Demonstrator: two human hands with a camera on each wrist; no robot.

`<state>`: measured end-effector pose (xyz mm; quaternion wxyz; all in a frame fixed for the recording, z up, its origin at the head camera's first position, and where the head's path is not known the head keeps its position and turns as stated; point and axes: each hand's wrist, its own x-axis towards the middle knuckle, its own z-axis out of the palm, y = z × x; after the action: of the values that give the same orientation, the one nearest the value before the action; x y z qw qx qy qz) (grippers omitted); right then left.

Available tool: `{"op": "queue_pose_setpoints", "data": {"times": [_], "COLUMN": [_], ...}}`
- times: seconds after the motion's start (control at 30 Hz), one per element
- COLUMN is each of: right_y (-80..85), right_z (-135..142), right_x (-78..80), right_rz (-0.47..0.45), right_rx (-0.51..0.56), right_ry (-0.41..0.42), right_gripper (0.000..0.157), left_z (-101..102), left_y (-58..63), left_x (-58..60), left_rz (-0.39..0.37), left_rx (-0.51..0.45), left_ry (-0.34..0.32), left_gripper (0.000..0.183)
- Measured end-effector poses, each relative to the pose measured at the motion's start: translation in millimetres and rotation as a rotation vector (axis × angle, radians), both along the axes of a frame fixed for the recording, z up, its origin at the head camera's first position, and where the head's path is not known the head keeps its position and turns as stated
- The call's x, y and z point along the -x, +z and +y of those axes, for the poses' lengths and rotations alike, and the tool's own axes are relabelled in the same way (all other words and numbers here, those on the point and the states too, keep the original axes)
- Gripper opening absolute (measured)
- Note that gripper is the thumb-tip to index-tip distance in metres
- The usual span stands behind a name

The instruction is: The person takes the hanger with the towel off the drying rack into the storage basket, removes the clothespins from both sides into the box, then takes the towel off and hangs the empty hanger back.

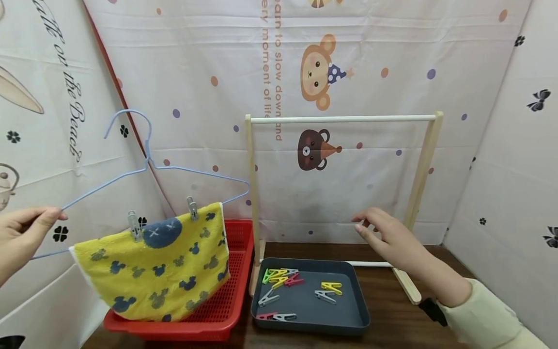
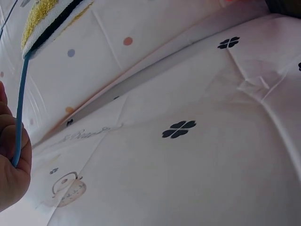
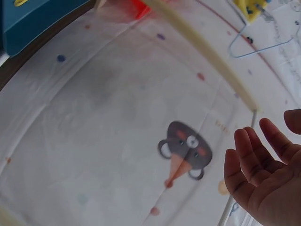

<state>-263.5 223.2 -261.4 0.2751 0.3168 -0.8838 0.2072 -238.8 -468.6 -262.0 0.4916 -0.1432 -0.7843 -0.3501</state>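
Observation:
At the left of the head view, my left hand (image 1: pixel 27 237) pinches one end of a blue wire hanger (image 1: pixel 192 169). A yellow towel (image 1: pixel 170 276) with blue mouse-head prints hangs from the hanger, fixed by two grey clothespins (image 1: pixel 135 226). In the left wrist view, the fingers curl around the blue wire (image 2: pixel 21 103). My right hand (image 1: pixel 394 240) is in the air in front of the right part of a wooden rack (image 1: pixel 342 118), its fingers loosely bent and holding nothing. The right wrist view also shows the right hand (image 3: pixel 268 174) empty.
A red plastic basket (image 1: pixel 237 286) stands behind and below the towel. Beside it, a dark grey tray (image 1: pixel 314 329) holds several coloured clothespins (image 1: pixel 279 277) on the brown table (image 1: pixel 388 325). Printed white cloth (image 1: pixel 370 184) surrounds the space at the back and sides.

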Motion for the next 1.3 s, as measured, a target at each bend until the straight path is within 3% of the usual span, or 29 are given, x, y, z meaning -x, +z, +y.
{"op": "queue_pose_setpoints", "data": {"times": [0.13, 0.23, 0.27, 0.33, 0.5, 0.7, 0.87, 1.1, 1.3], "right_y": [0.7, 2.0, 2.7, 4.4, 13.4, 25.2, 29.8, 31.4, 32.4], "right_z": [-14, -23, -26, -33, -59, -91, -117, -155, -189], "right_x": [-3.6, -6.5, -6.5, -5.7, 1.8, 10.0, 18.0, 33.0, 40.8], "right_rz": [-0.005, -0.009, -0.014, -0.037, -0.13, -0.211, -0.268, -0.275, -0.334], "right_rx": [0.007, 0.005, 0.005, 0.005, 0.019, 0.018, 0.032, 0.028, 0.004], "right_ry": [0.047, 0.079, 0.089, 0.109, 0.174, 0.219, 0.245, 0.285, 0.331], "right_gripper": [0.019, 0.018, 0.018, 0.017, 0.017, 0.022, 0.031, 0.036, 0.042], "left_z": [47, 79, 86, 94, 98, 104, 111, 115, 116], "left_y": [8.5, 17.9, 20.6, 22.0, 18.0, 14.0, 13.1, 14.0, 13.1], "left_x": [-24.7, -42.3, -46.5, -49.5, -47.7, -47.4, -50.0, -53.6, -55.8], "left_rz": [-0.021, -0.075, -0.1, -0.13, -0.186, -0.261, -0.274, -0.243, -0.236], "left_rx": [-0.009, 0.033, 0.049, 0.105, 0.17, 0.193, 0.209, 0.199, 0.195], "left_ry": [0.013, 0.09, 0.115, 0.185, 0.273, 0.28, 0.284, 0.27, 0.268], "left_gripper": [0.055, 0.056, 0.048, 0.048, 0.04, 0.027, 0.035, 0.027, 0.026]}}
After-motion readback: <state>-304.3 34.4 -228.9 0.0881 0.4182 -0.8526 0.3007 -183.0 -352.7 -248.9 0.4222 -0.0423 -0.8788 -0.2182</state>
